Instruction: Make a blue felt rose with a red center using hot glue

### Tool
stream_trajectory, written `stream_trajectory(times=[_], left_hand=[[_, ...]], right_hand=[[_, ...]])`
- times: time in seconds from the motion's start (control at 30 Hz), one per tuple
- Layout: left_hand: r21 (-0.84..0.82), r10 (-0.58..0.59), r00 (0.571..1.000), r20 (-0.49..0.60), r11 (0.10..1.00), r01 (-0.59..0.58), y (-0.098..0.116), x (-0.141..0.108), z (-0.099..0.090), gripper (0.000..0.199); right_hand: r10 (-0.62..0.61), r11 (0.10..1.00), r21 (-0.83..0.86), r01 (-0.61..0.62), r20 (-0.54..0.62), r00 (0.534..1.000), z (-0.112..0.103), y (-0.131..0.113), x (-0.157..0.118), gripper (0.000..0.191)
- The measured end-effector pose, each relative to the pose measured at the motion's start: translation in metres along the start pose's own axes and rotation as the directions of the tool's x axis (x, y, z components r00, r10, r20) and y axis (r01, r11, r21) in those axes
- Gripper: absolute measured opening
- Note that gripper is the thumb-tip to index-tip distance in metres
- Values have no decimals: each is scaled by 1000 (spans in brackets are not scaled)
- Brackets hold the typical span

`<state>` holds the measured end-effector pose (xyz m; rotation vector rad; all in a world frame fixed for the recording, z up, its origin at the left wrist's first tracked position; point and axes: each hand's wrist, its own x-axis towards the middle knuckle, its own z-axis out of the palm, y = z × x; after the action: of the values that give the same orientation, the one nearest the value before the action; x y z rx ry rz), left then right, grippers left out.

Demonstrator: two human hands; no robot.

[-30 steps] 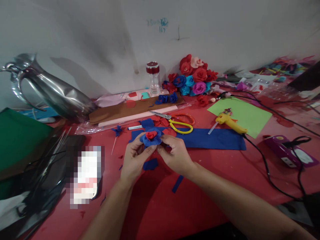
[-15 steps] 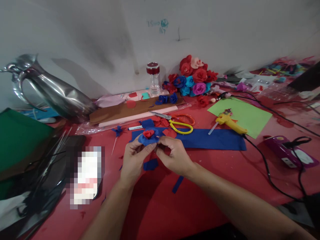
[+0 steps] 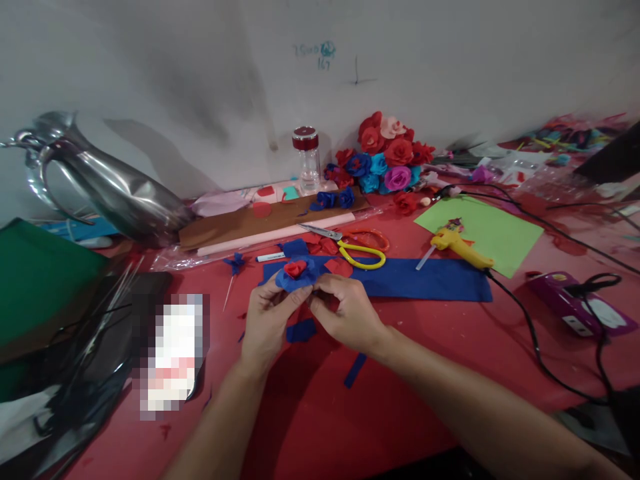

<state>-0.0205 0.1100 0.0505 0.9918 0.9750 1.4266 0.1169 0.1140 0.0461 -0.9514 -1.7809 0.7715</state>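
Note:
Between my two hands is a paper flower with a red centre and blue outer petals. My left hand grips it from the left, thumb at the front and fingers behind. The fingertips of my right hand pinch the flower's right edge. Just behind lies a long blue paper strip, with red paper pieces on its left part. Scissors with yellow and red handles lie beyond the flower. A blue paper scrap rests on the table below my hands.
A yellow glue gun lies on green paper at the right, its cord running to a purple power strip. Several paper roses and a glass bottle stand by the wall. A metal jug lies tilted at left.
The flower has turned slightly in my fingers, so its red centre faces a little more upward. Both hands stay in nearly the same place.

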Motion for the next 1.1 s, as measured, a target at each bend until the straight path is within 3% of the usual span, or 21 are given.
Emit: stream_trajectory(times=[0.33, 0.57, 0.83, 1.1], left_hand=[[13, 4, 998, -68, 1000, -3, 3, 0, 4, 14], [31, -27, 993, -114, 999, 31, 3, 0, 5, 16], [182, 16, 998, -67, 983, -3, 2, 2, 2, 17], [358, 94, 996, 9, 929, -91, 0, 0, -1, 4]], right_hand=[[59, 998, -17, -62, -143, 988, 1, -3, -2, 9], [118, 993, 35, -114, -151, 982, 0, -6, 0, 8], [107, 991, 102, -92, -147, 983, 1, 0, 2, 11], [47, 995, 89, -35, -132, 990, 2, 8, 2, 9]])
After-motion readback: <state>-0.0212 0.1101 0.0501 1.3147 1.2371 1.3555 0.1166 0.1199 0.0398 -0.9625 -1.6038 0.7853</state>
